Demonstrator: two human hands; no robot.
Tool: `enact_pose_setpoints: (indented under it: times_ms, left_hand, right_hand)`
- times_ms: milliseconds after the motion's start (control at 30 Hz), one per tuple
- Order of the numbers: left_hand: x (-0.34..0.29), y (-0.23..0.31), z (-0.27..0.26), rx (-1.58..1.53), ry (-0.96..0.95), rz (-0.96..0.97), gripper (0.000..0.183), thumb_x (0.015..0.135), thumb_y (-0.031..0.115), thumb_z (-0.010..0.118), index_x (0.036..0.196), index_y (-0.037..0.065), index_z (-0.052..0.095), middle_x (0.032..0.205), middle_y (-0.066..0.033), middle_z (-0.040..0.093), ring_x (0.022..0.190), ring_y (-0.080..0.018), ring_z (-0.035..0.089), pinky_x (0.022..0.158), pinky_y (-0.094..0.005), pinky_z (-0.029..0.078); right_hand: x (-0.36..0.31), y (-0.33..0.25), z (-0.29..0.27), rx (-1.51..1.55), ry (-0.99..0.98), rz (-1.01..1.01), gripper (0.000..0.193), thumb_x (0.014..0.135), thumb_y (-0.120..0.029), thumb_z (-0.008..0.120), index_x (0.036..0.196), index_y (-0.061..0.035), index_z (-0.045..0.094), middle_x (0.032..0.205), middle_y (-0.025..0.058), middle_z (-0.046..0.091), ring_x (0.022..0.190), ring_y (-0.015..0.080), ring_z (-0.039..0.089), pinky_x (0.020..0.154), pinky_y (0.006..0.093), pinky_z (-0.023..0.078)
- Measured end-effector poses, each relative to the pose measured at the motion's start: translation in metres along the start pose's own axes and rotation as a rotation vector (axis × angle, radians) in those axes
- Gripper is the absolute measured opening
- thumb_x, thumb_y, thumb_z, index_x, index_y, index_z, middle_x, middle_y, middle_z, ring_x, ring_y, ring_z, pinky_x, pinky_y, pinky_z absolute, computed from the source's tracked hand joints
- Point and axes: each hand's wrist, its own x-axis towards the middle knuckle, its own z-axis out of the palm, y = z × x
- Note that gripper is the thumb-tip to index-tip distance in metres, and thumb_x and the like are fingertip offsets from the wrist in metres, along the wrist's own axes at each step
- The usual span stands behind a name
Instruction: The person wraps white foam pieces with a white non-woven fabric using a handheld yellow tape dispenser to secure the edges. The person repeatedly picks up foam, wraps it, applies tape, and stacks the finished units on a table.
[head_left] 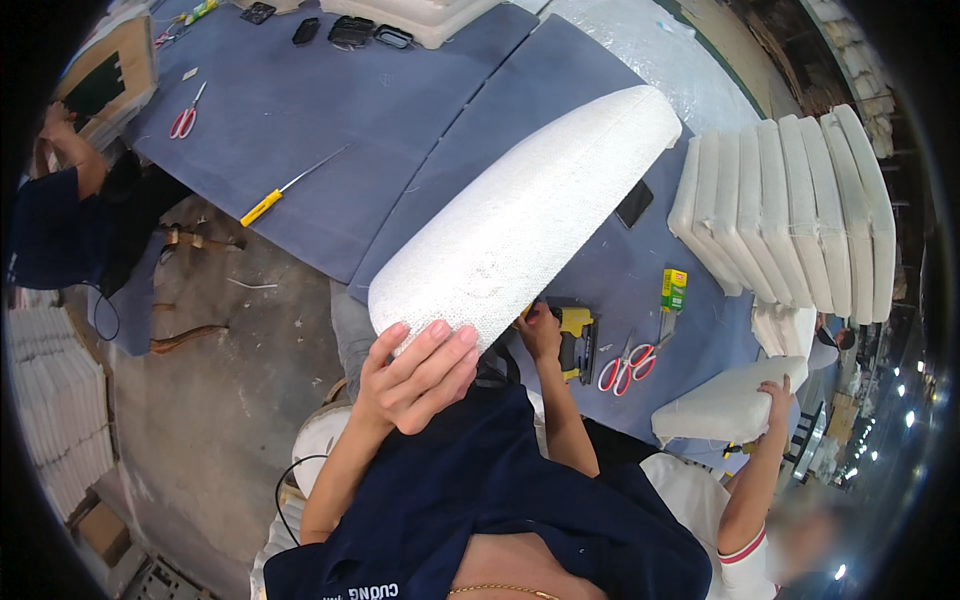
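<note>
A long white padded cushion with a rounded end lies slantwise over the blue-grey table, its near end toward me. My left hand grips that near end, fingers over the top and thumb hidden. Under the cushion's right edge is my right hand, partly covered. Its fingers are curled, and a bit of yellow shows at the tips; what it holds is unclear. Right beside it stands a yellow and black staple gun. Red-handled scissors lie farther right.
A blue-grey table bears a yellow-handled screwdriver, red-handled pliers, a phone and a yellow-green box. White cushions stand stacked at right. A co-worker's hand holds another cushion; another person works at left.
</note>
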Motion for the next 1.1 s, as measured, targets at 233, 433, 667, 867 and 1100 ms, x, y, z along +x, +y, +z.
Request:
enact_pose_setpoints:
  times_ms: [233, 433, 667, 867, 1100]
  left_hand:
    - [0.000, 0.008, -0.004, -0.007, -0.052, 0.000, 0.028, 0.081, 0.015, 0.082, 0.108, 0.010, 0.077, 0.123, -0.0054, 0.077, 0.125, -0.0280, 0.066, 0.119, -0.0513, 0.040]
    - [-0.002, 0.014, 0.001, -0.047, -0.055, 0.057, 0.028, 0.082, 0.016, 0.081, 0.109, 0.012, 0.077, 0.124, -0.0040, 0.077, 0.125, -0.0260, 0.065, 0.119, -0.0513, 0.040]
    - [0.000, 0.016, -0.009, -0.043, -0.101, -0.010, 0.026, 0.086, 0.020, 0.078, 0.112, 0.016, 0.078, 0.124, -0.0016, 0.077, 0.124, -0.0233, 0.067, 0.119, -0.0546, 0.041]
    - [0.046, -0.012, -0.018, -0.067, -0.114, -0.249, 0.044, 0.080, 0.015, 0.085, 0.123, 0.012, 0.075, 0.134, -0.0075, 0.072, 0.122, -0.0291, 0.066, 0.115, -0.0520, 0.045]
    - [0.127, -0.057, -0.040, 0.172, -0.571, -0.379, 0.094, 0.079, 0.014, 0.082, 0.155, -0.011, 0.032, 0.151, -0.0271, 0.050, 0.132, -0.0397, 0.055, 0.115, -0.0453, 0.042]
  right_hand:
    - [-0.035, 0.006, -0.025, -0.102, 0.357, -0.337, 0.045, 0.085, -0.017, 0.079, 0.126, -0.0050, 0.065, 0.120, 0.0183, 0.063, 0.114, 0.0431, 0.060, 0.099, 0.0498, 0.049]
    - [-0.068, 0.048, -0.025, -0.099, 0.446, -0.097, 0.079, 0.075, -0.009, 0.079, 0.147, -0.0042, 0.047, 0.132, 0.0200, 0.055, 0.123, 0.0444, 0.051, 0.107, 0.0530, 0.044]
    - [-0.042, 0.043, -0.026, -0.051, 0.269, 0.183, 0.096, 0.080, -0.014, 0.085, 0.159, -0.0005, 0.033, 0.142, 0.0264, 0.052, 0.135, 0.0458, 0.049, 0.114, 0.0524, 0.042]
    - [-0.034, 0.111, 0.021, -0.257, 0.378, 0.103, 0.097, 0.080, -0.015, 0.083, 0.160, 0.0045, 0.033, 0.154, 0.0278, 0.051, 0.141, 0.0432, 0.050, 0.119, 0.0485, 0.041]
    - [-0.023, 0.103, 0.007, -0.243, 0.304, 0.170, 0.089, 0.081, -0.013, 0.079, 0.158, 0.0004, 0.038, 0.133, 0.0296, 0.064, 0.117, 0.0471, 0.065, 0.102, 0.0522, 0.052]
